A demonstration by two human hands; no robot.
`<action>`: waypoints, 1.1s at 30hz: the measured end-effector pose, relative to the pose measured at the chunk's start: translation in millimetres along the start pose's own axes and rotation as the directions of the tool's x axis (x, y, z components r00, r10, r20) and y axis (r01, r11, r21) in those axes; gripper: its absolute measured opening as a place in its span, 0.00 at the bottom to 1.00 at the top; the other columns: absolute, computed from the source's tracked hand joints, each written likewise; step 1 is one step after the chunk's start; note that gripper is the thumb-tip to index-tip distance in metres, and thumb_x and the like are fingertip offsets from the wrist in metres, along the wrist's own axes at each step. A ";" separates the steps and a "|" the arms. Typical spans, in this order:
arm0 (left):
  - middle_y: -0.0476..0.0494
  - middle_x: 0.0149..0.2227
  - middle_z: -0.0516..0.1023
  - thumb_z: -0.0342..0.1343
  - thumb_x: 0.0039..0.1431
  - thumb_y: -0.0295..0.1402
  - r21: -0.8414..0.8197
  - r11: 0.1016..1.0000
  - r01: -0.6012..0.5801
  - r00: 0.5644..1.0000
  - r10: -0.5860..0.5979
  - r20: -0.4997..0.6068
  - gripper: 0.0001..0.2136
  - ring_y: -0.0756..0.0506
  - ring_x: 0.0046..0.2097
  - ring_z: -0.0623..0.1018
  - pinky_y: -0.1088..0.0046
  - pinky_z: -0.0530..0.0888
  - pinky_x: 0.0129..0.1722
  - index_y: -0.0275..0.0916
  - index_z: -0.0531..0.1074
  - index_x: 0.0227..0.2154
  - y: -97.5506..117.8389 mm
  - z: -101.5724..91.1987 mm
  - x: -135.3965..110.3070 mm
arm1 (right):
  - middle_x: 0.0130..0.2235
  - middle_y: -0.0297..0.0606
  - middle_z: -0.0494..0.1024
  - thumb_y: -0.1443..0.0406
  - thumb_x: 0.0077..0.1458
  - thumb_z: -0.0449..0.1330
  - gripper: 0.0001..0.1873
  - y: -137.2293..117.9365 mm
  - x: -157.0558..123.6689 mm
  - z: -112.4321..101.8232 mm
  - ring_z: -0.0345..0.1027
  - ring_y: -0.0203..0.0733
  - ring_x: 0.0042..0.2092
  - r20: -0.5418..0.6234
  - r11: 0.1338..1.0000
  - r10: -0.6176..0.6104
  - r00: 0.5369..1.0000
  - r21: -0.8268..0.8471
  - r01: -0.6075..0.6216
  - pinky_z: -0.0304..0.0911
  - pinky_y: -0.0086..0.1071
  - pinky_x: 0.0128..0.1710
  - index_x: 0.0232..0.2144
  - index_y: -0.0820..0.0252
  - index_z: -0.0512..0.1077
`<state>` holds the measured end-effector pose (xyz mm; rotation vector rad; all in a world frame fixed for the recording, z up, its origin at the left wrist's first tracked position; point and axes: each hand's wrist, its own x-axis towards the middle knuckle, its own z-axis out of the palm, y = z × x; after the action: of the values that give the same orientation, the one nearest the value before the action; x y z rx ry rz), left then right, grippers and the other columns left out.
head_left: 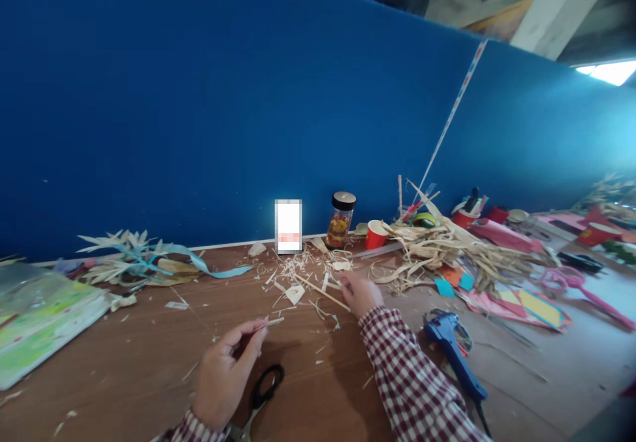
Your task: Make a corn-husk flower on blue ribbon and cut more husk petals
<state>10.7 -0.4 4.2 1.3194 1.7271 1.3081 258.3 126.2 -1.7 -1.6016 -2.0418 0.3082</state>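
Note:
My left hand hovers above the wooden table, its fingers pinched on a short thin stick that points to the right. My right hand, in a red-and-white checked sleeve, reaches forward with its fingers closed at the end of a long thin stick lying among pale shavings. Black-handled scissors lie on the table just right of my left wrist. A small pale cut piece rests between the two hands.
A blue glue gun lies right of my right arm. A heap of dried husk strips, coloured paper, a red cup and a jar stand behind. Pale leaf shapes with blue ribbon and a green-white pad lie left. A blue wall backs the table.

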 end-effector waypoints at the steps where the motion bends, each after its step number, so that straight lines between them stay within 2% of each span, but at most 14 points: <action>1: 0.45 0.33 0.79 0.55 0.46 0.42 0.001 1.000 -0.003 1.000 0.003 0.001 0.14 0.47 0.27 0.75 0.74 0.73 0.30 0.40 0.75 0.33 0.0 -0.1 0.1 | 0.29 0.35 0.77 0.69 0.48 0.55 0.13 0.2 0.1 -0.8 0.69 0.39 0.30 -0.003 1.000 0.007 1.000 -0.002 -0.007 0.56 0.27 0.27 0.38 0.52 0.71; 11: 0.46 0.32 0.78 0.55 0.47 0.42 -0.002 1.000 -0.011 1.000 0.012 0.023 0.14 0.46 0.31 0.76 0.74 0.73 0.32 0.40 0.74 0.34 -5.1 -0.9 1.2 | 0.32 0.36 0.78 0.67 0.51 0.52 0.12 3.6 1.4 0.0 0.70 0.39 0.32 -0.079 0.998 0.053 0.995 0.027 -0.051 0.60 0.27 0.30 0.39 0.55 0.70; 15: 0.45 0.37 0.77 0.55 0.48 0.41 -0.031 0.998 -0.056 0.998 0.055 -0.026 0.13 0.48 0.31 0.75 0.75 0.73 0.31 0.40 0.74 0.34 -3.7 -6.6 3.6 | 0.35 0.36 0.78 0.66 0.53 0.50 0.12 3.9 1.9 0.1 0.70 0.40 0.36 -0.097 0.999 0.033 0.995 0.041 -0.029 0.61 0.29 0.34 0.39 0.54 0.71; 17: 0.45 0.35 0.77 0.55 0.48 0.41 -0.061 0.998 -0.034 0.996 0.029 -0.083 0.14 0.49 0.28 0.74 0.75 0.72 0.29 0.39 0.74 0.35 -1.8 -10.4 6.0 | 0.36 0.36 0.77 0.66 0.53 0.51 0.12 3.6 1.8 0.4 0.70 0.40 0.36 -0.099 0.998 0.026 0.995 0.053 -0.020 0.61 0.30 0.35 0.39 0.54 0.71; 20: 0.46 0.28 0.77 0.56 0.47 0.42 -0.136 0.990 0.036 0.987 -0.057 -0.151 0.17 0.51 0.23 0.72 0.77 0.72 0.25 0.37 0.73 0.37 0.8 -14.5 9.0 | 0.31 0.36 0.77 0.66 0.49 0.55 0.11 2.9 1.5 1.0 0.69 0.39 0.31 -0.082 0.997 0.019 0.996 0.072 -0.013 0.62 0.30 0.31 0.36 0.56 0.72; 24: 0.48 0.23 0.76 0.57 0.45 0.43 -0.260 0.961 0.091 0.971 -0.143 -0.190 0.20 0.52 0.21 0.71 0.78 0.71 0.21 0.36 0.73 0.40 4.5 -14.9 8.2 | 0.32 0.39 0.74 0.63 0.48 0.55 0.10 -1.2 1.2 -1.5 0.67 0.39 0.30 -0.124 0.997 0.013 0.992 0.083 -0.003 0.61 0.31 0.31 0.33 0.59 0.73; 27: 0.51 0.20 0.75 0.57 0.45 0.43 -0.309 0.943 0.119 0.965 -0.184 -0.188 0.21 0.52 0.19 0.71 0.78 0.71 0.19 0.36 0.72 0.41 7.0 -14.7 7.1 | 0.35 0.41 0.73 0.62 0.51 0.53 0.11 -10.7 -1.0 -6.0 0.66 0.38 0.31 -0.247 0.989 -0.025 0.969 0.132 0.059 0.62 0.31 0.32 0.34 0.60 0.72; 29: 0.49 0.24 0.77 0.57 0.45 0.41 -0.365 0.926 0.100 0.963 -0.182 -0.199 0.20 0.51 0.23 0.74 0.77 0.74 0.24 0.36 0.72 0.40 6.5 -16.0 9.3 | 0.36 0.41 0.73 0.63 0.52 0.52 0.11 -22.2 -5.4 -7.8 0.65 0.37 0.31 -0.318 0.972 -0.057 0.946 0.200 0.126 0.62 0.30 0.32 0.35 0.61 0.71; 31: 0.46 0.30 0.79 0.59 0.44 0.39 -0.428 0.900 0.080 0.957 -0.190 -0.220 0.17 0.50 0.30 0.76 0.75 0.75 0.31 0.36 0.73 0.37 3.5 -18.8 14.4 | 0.35 0.41 0.73 0.63 0.54 0.51 0.11 -38.6 -12.7 -6.9 0.65 0.37 0.32 -0.322 0.941 -0.087 0.943 0.285 0.184 0.62 0.29 0.32 0.37 0.61 0.70; 33: 0.46 0.31 0.79 0.60 0.43 0.38 -0.499 0.863 0.078 0.943 -0.226 -0.244 0.15 0.50 0.33 0.76 0.75 0.74 0.34 0.36 0.73 0.34 -1.4 -22.1 21.0 | 0.34 0.40 0.73 0.64 0.54 0.51 0.10 -59.3 -21.4 -3.0 0.66 0.37 0.33 -0.237 0.904 -0.145 0.961 0.362 0.226 0.62 0.28 0.31 0.36 0.61 0.70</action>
<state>-16.1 11.7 12.6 0.7097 1.5048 1.7653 214.0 89.2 23.7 -1.1388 -1.8212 0.4265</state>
